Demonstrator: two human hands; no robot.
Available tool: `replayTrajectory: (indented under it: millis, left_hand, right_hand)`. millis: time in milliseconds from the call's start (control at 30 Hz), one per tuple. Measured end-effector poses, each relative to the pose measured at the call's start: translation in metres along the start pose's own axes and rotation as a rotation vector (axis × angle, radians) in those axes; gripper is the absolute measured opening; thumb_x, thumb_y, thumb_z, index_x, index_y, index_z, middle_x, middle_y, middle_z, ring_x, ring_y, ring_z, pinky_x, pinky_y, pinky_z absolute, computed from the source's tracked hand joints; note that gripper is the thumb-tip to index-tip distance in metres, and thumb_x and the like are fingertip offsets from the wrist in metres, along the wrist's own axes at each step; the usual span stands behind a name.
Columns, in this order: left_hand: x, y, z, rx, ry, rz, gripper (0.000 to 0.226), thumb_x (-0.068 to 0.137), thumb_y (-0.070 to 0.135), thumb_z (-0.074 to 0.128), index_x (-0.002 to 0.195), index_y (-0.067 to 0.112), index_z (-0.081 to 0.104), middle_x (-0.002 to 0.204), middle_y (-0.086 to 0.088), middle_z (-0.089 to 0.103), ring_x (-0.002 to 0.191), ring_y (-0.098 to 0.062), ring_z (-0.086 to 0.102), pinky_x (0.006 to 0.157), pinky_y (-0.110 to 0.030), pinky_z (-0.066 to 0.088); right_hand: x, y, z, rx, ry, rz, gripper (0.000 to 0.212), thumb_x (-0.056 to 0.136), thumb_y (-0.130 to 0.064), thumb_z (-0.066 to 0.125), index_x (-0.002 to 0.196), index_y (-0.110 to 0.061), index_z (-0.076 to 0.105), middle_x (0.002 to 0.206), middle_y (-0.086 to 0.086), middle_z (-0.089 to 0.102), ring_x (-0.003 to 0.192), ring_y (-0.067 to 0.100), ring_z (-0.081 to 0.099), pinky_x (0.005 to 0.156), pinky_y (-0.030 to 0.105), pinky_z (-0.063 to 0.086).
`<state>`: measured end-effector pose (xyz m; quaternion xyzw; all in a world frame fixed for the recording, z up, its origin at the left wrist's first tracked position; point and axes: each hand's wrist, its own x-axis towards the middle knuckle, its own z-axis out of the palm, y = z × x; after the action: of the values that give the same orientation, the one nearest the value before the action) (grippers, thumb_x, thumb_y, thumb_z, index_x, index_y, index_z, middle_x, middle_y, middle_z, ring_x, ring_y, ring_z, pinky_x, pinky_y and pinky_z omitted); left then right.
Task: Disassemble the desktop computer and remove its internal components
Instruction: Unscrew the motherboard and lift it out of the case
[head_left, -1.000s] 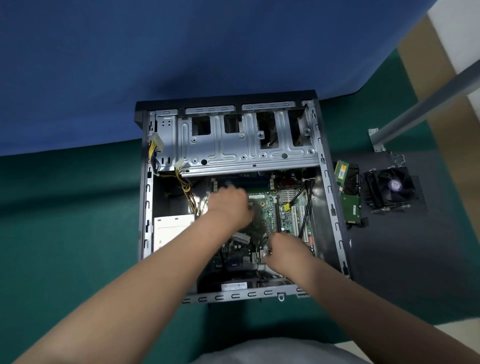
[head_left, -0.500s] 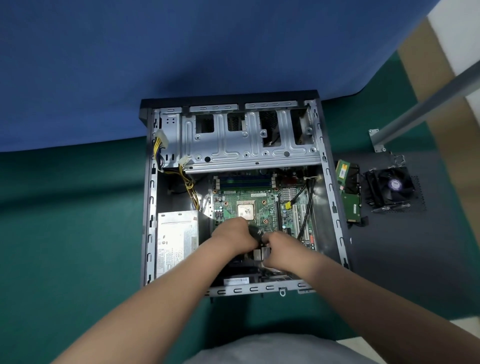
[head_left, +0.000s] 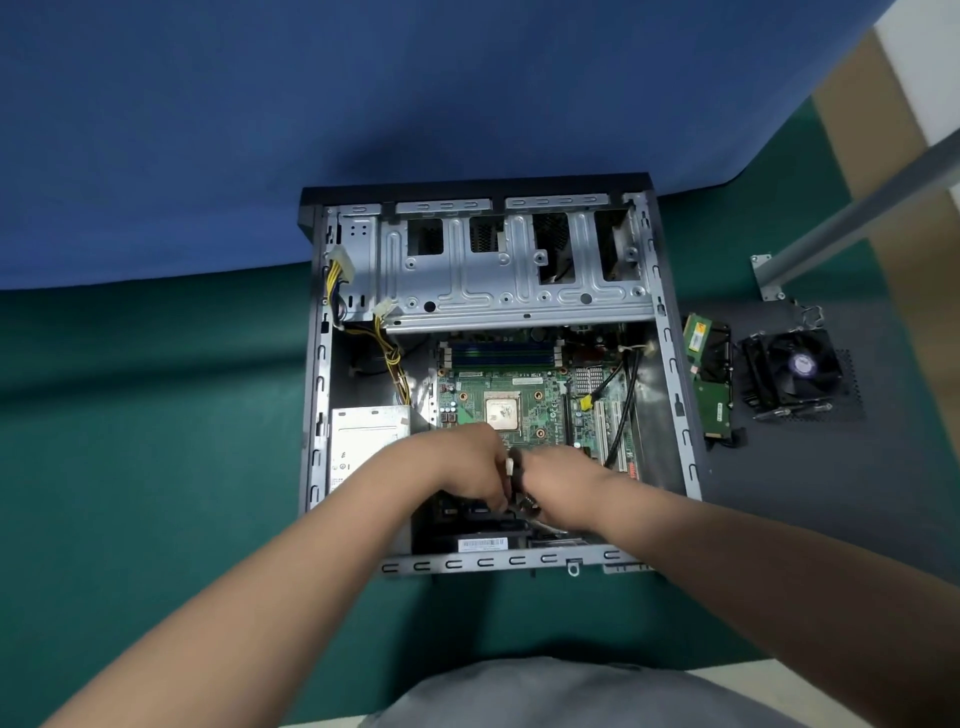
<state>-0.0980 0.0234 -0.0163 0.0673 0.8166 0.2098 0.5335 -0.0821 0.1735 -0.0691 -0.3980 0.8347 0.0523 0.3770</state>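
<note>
The open computer case (head_left: 670, 395) lies on its side on a green mat. Inside it sits the green motherboard (head_left: 524, 384) with a bare CPU (head_left: 503, 410), a silver power supply (head_left: 363, 441) at the left and a metal drive cage (head_left: 514, 270) at the far end. My left hand (head_left: 470, 462) and my right hand (head_left: 561, 486) meet over the near part of the board. Both have curled fingers on a small black and white connector (head_left: 513, 467) between them. What lies under the hands is hidden.
Right of the case, on a dark mat, lie green circuit boards (head_left: 711, 379) and a black CPU cooler with fan (head_left: 792, 371). A grey metal leg (head_left: 852, 208) slants in from the upper right. Yellow and black cables (head_left: 389, 358) run from the power supply.
My left hand drew back from the middle of the board, uncovering the CPU. Both hands came together at the near part of the board and hold the connector there.
</note>
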Motion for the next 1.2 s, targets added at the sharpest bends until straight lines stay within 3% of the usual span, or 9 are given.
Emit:
replayTrajectory:
  millis: [200,433,533,633,800,900,1033,1133,1200]
  left_hand:
    - [-0.013,0.002,0.009,0.032,-0.073,0.066,0.03,0.088,0.029,0.059,0.063,0.016,0.049,0.061,0.001,0.044,0.056,-0.015,0.042,0.051,-0.026,0.032]
    - [-0.028,0.006,0.013,0.013,-0.082,0.115,0.03,0.096,0.029,0.048,0.071,0.013,0.05,0.064,-0.001,0.043,0.059,-0.015,0.039,0.054,-0.028,0.03]
    - [-0.035,0.01,0.019,0.011,-0.089,0.128,0.028,0.099,0.033,0.042,0.093,0.009,0.056,0.078,-0.005,0.052,0.072,-0.02,0.047,0.061,-0.029,0.036]
    - [-0.039,0.011,0.028,0.01,-0.073,0.121,0.044,0.098,0.043,0.039,0.127,0.012,0.048,0.119,-0.009,0.056,0.107,-0.025,0.054,0.091,-0.034,0.044]
    - [-0.043,-0.005,0.046,-0.043,0.127,0.135,0.078,0.093,0.047,0.048,0.15,0.014,0.006,0.156,-0.003,0.009,0.144,-0.021,0.006,0.117,-0.037,0.015]
    - [-0.048,-0.016,0.043,-0.406,0.27,0.097,0.075,0.086,0.04,0.059,0.146,0.018,0.019,0.154,-0.005,0.019,0.138,-0.021,0.024,0.114,-0.036,0.024]
    - [-0.055,-0.032,0.02,-1.341,0.217,0.027,0.093,0.057,0.024,0.076,0.139,0.003,0.038,0.136,-0.019,0.049,0.124,-0.03,0.049,0.107,-0.039,0.038]
    - [-0.064,-0.045,-0.007,-1.695,0.152,0.063,0.038,0.065,0.024,0.07,0.098,0.009,0.058,0.11,-0.016,0.061,0.108,-0.028,0.06,0.094,-0.035,0.049]
    - [-0.067,-0.05,-0.021,-1.722,0.158,0.099,0.026,0.07,0.024,0.068,0.089,0.011,0.055,0.1,-0.015,0.063,0.102,-0.029,0.063,0.093,-0.036,0.051]
  right_hand:
    - [-0.013,0.002,-0.011,0.127,0.148,-0.008,0.02,0.074,-0.009,0.06,0.094,-0.009,0.056,0.099,0.002,0.041,0.082,0.022,0.049,0.059,0.034,0.042]
    - [-0.03,0.009,-0.019,0.203,0.298,-0.01,0.023,0.09,-0.032,0.056,0.106,-0.015,0.054,0.104,-0.001,0.043,0.097,0.018,0.049,0.074,0.033,0.047]
    - [-0.036,0.008,-0.024,0.22,0.359,0.006,0.03,0.092,-0.032,0.053,0.118,-0.017,0.05,0.109,-0.002,0.043,0.1,0.017,0.047,0.08,0.032,0.047]
    - [-0.042,0.005,-0.029,0.264,0.409,0.037,0.037,0.094,-0.032,0.051,0.127,-0.017,0.046,0.113,-0.004,0.042,0.106,0.015,0.045,0.088,0.033,0.047]
    - [-0.05,0.004,-0.048,0.417,0.512,0.09,0.04,0.097,-0.034,0.043,0.133,-0.017,0.042,0.119,-0.005,0.041,0.112,0.01,0.04,0.097,0.028,0.037]
    - [-0.052,0.005,-0.063,0.509,0.54,0.106,0.033,0.097,-0.031,0.044,0.128,-0.018,0.046,0.114,-0.006,0.042,0.089,0.003,0.038,0.086,0.026,0.036]
    - [-0.05,0.008,-0.077,0.589,0.579,0.121,0.032,0.097,-0.029,0.047,0.127,-0.017,0.048,0.112,-0.008,0.042,0.074,-0.006,0.035,0.077,0.022,0.029]
    - [-0.048,0.007,-0.091,0.633,0.587,0.133,0.034,0.097,-0.028,0.047,0.129,-0.016,0.049,0.11,-0.009,0.041,0.084,0.002,0.042,0.081,0.021,0.03]
    - [-0.047,0.005,-0.099,0.635,0.571,0.131,0.035,0.097,-0.029,0.046,0.13,-0.016,0.049,0.109,-0.01,0.041,0.098,0.009,0.045,0.087,0.024,0.033]
